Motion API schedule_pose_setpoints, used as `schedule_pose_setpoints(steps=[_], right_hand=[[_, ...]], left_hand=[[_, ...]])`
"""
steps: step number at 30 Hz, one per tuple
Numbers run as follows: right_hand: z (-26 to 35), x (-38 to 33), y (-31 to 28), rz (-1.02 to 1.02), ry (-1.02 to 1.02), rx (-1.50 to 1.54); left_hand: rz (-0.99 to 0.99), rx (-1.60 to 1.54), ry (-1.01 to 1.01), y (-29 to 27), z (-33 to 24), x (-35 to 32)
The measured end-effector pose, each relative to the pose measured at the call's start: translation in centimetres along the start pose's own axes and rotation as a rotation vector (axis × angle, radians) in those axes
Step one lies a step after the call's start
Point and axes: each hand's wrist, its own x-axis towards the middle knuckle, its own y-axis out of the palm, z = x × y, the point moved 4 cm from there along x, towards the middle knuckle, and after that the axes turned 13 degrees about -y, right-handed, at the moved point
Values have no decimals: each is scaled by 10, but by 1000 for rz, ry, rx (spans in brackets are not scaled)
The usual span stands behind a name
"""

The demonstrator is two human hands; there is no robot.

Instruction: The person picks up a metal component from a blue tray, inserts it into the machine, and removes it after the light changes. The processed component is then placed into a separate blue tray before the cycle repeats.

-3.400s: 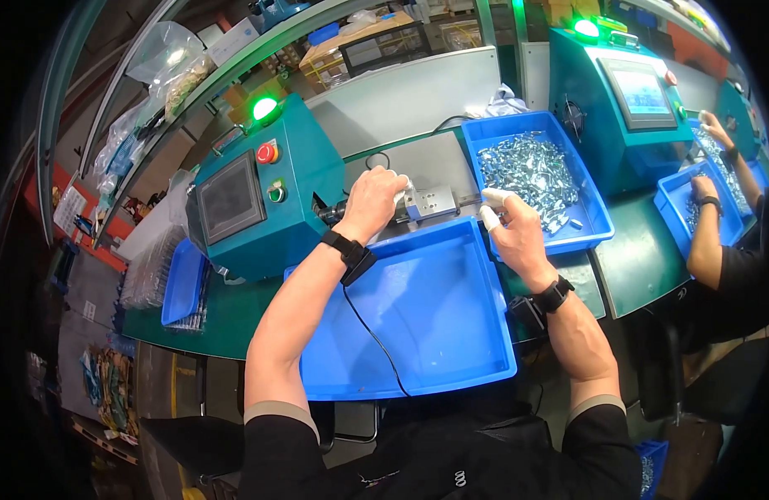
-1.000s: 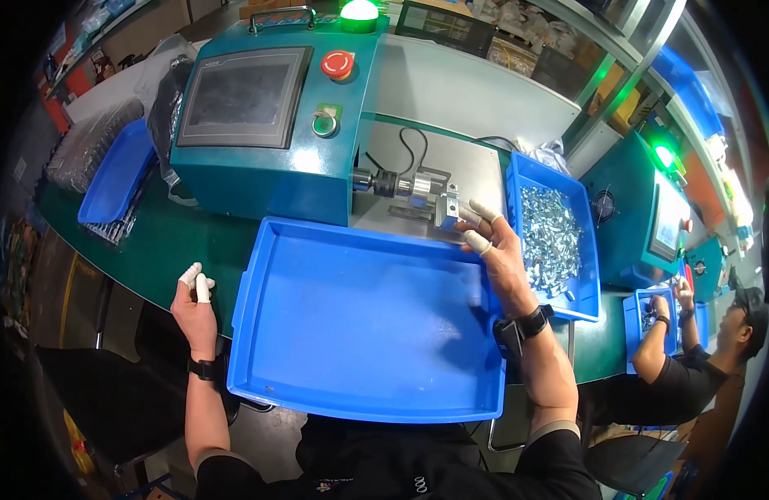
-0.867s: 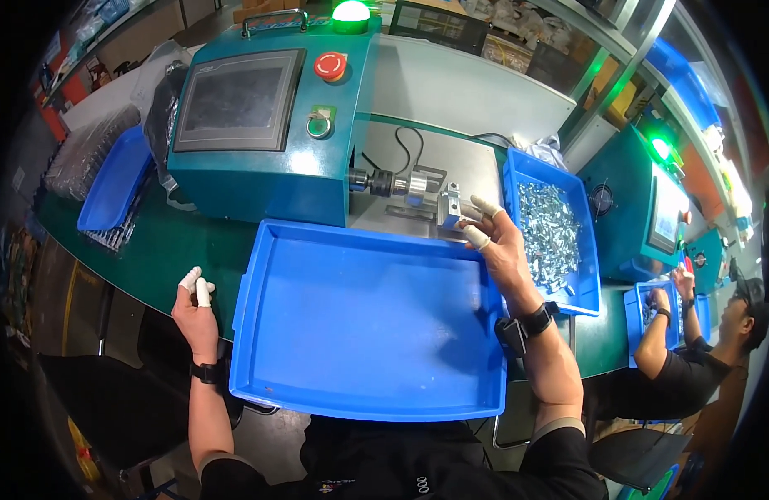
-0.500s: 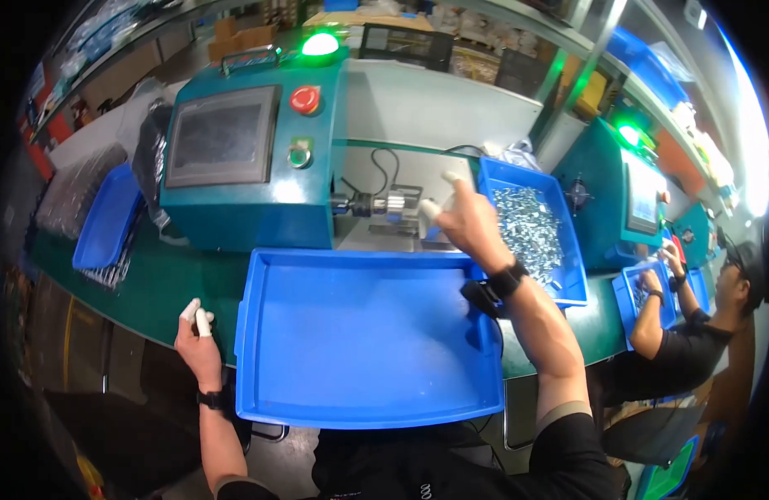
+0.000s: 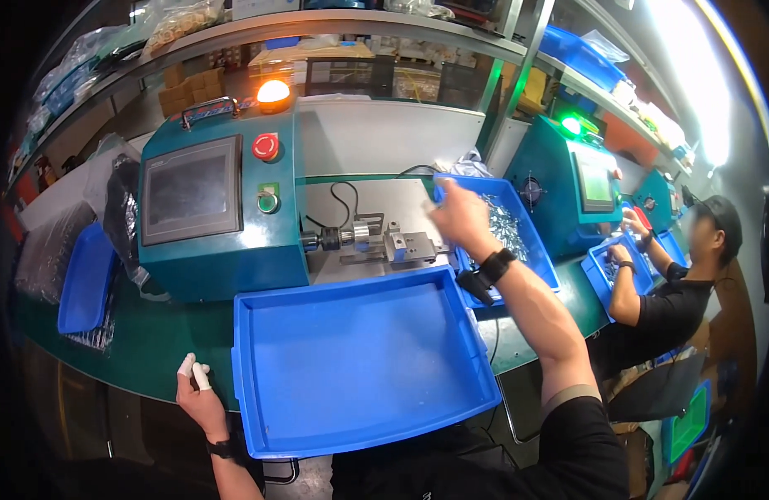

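Observation:
My right hand [image 5: 465,220] is in the air between the machine's metal fixture [image 5: 401,244] and a blue bin [image 5: 544,265] of small shiny metal parts [image 5: 507,229]. Motion smears its fingertips, so whether they pinch anything is hidden. My left hand [image 5: 203,405] rests at the green bench edge with nothing in it, its fingers apart and white covers on two of them. Between my arms lies a wide blue tray [image 5: 351,367], bare inside. Behind the tray, a teal machine [image 5: 214,271] carries a chuck [image 5: 330,240] that faces the fixture.
An orange lamp [image 5: 274,96] glows on the machine, above a red stop button [image 5: 266,147]. At right, a co-worker [image 5: 680,283] handles parts in a blue bin [image 5: 601,277] beside another teal machine [image 5: 559,179]. A narrow blue tray [image 5: 86,279] stands at far left.
My right hand has drawn back to the right from the chuck, exposing the fixture. The machine's lamp has turned from green to orange. My view has shifted; my left hand stays by the tray.

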Motion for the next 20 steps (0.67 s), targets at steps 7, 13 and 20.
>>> schedule_pose_setpoints(steps=[7, 13, 20], right_hand=[[-101, -127, -48, -347, 93, 17], [-116, -276, -59, -511, 400, 126], [-150, -330, -32, -581, 746, 358]], left_hand=[[57, 60, -27, -2, -2, -3], [97, 143, -20, 0, 4, -1], [35, 147, -30, -5, 14, 5]])
